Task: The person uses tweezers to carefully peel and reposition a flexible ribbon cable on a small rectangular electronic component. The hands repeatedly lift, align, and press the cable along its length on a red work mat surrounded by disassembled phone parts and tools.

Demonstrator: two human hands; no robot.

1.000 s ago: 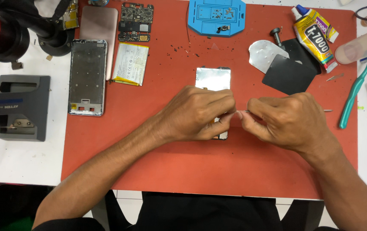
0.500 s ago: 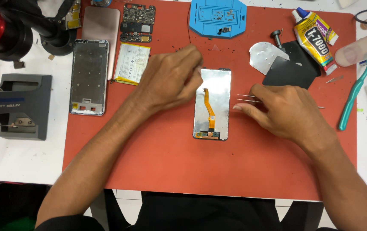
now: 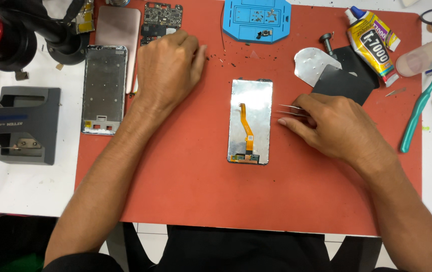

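A phone display panel lies face down in the middle of the red mat, with an orange flex cable running down its silver back. My right hand rests on the mat just right of the panel and grips thin metal tweezers, whose tips point at the panel's right edge. My left hand lies palm down at the upper left of the mat, between a bare metal phone frame and the panel. It covers the spot where a silver and yellow pack lay; what it holds is hidden.
A pink back cover, a circuit board and a blue parts tray line the far edge. A silver plate, black sheet, glue tube and teal toothbrush sit right. A grey station stands left.
Both hands have lifted off the display panel, which now lies uncovered. My left hand has moved up and left onto the silver and yellow pack. My right hand has drawn back right with the tweezers.
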